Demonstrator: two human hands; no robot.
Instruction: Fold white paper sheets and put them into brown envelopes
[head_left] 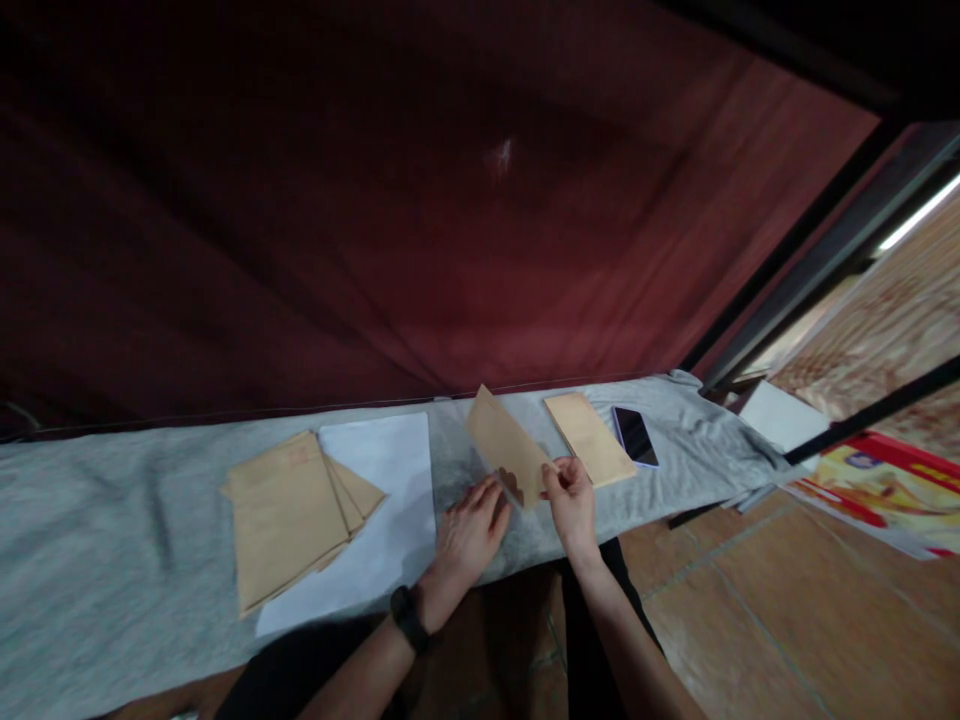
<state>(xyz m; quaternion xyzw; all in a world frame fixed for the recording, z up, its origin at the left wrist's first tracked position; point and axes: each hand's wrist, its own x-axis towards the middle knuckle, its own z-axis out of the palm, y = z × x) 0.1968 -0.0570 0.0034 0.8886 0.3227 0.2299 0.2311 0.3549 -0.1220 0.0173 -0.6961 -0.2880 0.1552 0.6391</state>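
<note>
A brown paper envelope (506, 435) is tilted up above the grey cloth, its upper end pointing away and to the left. My right hand (571, 505) pinches its lower right edge between thumb and fingers. At the lower left edge, my left hand (471, 530) has its fingers bent in against the envelope, casting a dark shadow on it. A pale, blurred strip runs along that left edge; what it is I cannot tell. Close to the right hand lies a neat stack of brown envelopes (590, 437).
Left of my hands, several brown envelopes (289, 515) lie fanned over white paper sheets (401, 510). A phone (635, 437) rests beyond the right stack. Grey cloth (90, 560) covers the narrow surface, with a dark red curtain (420, 250) behind. A red-and-yellow box (892, 485) is at far right.
</note>
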